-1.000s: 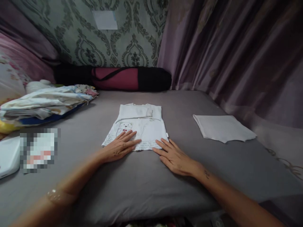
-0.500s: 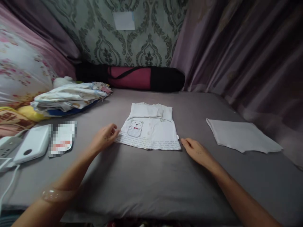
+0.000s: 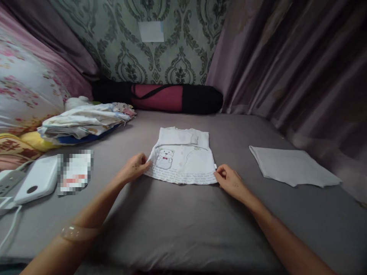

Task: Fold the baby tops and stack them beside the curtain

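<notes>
A small white baby shirt [image 3: 183,157] with a bear print lies flat on the grey mattress [image 3: 172,221], its sleeves folded in at the top. My left hand [image 3: 134,170] pinches the shirt's lower left corner, fingers curled. At the lower right corner my right hand [image 3: 229,181] grips the hem the same way. Both forearms reach in from the near edge.
A folded white cloth [image 3: 289,166] lies to the right. At the left sit a pile of folded clothes [image 3: 83,122], a white power bank [image 3: 38,179] with a cable and a blurred packet [image 3: 75,172]. A red and black roll bag [image 3: 172,98] lies along the wall; curtains hang at the right.
My hands lay flat on the shirt's lower hem a second ago. They slid outward to the two bottom corners and closed on them. The view turned left.
</notes>
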`<control>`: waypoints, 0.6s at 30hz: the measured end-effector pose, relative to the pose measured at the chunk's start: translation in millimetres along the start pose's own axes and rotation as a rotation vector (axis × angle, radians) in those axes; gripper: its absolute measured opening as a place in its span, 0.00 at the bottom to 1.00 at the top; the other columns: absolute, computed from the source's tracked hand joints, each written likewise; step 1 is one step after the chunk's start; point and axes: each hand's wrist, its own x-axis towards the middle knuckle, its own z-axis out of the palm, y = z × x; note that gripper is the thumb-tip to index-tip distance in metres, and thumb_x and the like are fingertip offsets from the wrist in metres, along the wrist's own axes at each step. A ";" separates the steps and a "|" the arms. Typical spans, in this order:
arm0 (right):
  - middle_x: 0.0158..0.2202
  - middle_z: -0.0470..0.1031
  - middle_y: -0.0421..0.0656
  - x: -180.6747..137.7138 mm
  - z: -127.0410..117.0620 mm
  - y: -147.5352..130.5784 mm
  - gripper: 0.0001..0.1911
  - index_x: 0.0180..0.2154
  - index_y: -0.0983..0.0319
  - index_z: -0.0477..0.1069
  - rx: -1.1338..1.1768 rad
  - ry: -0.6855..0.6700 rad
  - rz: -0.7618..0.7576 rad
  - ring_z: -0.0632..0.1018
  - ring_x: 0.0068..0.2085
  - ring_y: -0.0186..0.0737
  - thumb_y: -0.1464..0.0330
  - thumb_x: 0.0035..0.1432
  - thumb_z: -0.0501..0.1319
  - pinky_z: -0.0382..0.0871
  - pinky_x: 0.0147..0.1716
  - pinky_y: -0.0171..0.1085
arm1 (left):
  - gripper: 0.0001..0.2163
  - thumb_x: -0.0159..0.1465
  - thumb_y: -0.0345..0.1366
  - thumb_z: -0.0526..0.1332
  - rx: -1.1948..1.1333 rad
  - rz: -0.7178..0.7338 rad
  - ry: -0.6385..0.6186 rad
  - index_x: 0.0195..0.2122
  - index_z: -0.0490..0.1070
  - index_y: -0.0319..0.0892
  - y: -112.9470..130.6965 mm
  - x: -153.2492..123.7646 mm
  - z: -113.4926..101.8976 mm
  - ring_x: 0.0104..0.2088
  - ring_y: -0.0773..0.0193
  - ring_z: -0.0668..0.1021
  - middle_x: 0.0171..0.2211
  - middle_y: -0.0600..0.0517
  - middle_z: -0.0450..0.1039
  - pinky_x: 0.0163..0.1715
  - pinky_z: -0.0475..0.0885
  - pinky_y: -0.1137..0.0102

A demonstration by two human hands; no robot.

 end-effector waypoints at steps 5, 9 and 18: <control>0.41 0.75 0.43 -13.4 -18.1 3.2 0.24 0.58 0.58 0.63 0.068 -0.181 -0.334 0.76 0.39 0.38 0.70 0.60 0.50 0.70 0.40 0.37 | 0.24 0.63 0.50 0.54 -0.177 0.204 -0.129 0.56 0.65 0.44 -6.9 -11.6 -14.0 0.29 0.65 0.72 0.31 0.52 0.72 0.29 0.68 0.72; 0.47 0.72 0.45 -14.5 -22.8 9.9 0.31 0.59 0.55 0.64 -0.063 -0.239 -0.552 0.74 0.47 0.40 0.79 0.55 0.50 0.69 0.49 0.40 | 0.19 0.66 0.42 0.51 -0.029 0.440 -0.194 0.58 0.67 0.50 -21.3 -15.2 -24.1 0.46 0.59 0.73 0.47 0.48 0.72 0.47 0.70 0.66; 0.60 0.66 0.49 19.4 -11.6 14.6 0.35 0.56 0.58 0.68 -0.351 -0.045 -0.826 0.64 0.63 0.46 0.86 0.50 0.50 0.61 0.59 0.52 | 0.17 0.68 0.36 0.51 0.262 0.713 0.023 0.53 0.73 0.57 -50.7 20.6 -4.3 0.57 0.50 0.66 0.58 0.49 0.65 0.56 0.65 0.53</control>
